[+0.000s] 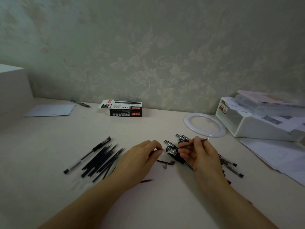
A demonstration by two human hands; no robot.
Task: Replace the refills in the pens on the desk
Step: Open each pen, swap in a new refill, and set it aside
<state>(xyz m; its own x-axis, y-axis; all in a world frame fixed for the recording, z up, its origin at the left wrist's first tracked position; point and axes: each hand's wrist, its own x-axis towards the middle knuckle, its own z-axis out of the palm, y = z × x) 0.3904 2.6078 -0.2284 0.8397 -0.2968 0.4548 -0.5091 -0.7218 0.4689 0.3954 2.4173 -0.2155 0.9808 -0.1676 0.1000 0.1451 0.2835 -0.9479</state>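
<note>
My right hand point(200, 153) pinches a thin dark refill point(193, 144) that points up and right, its tip near the ring lamp. My left hand point(145, 156) is closed on a small pen part at its fingertips; I cannot tell which part. Between and behind the hands lies a heap of black-capped pens point(175, 146), partly hidden by my right hand. Left of my left hand lies a fan of several dark refills point(102, 160), with a single capped pen point(87, 154) beside it. A bent refill piece point(165, 162) and another short refill point(146, 180) lie near my wrists.
A black and white refill box point(123, 108) stands by the wall. A white ring lamp point(204, 124) lies at the right. A white organiser point(257, 119) with papers sits far right, loose sheets point(279, 156) in front of it. A folded paper point(49, 110) and a pen point(80, 103) lie far left.
</note>
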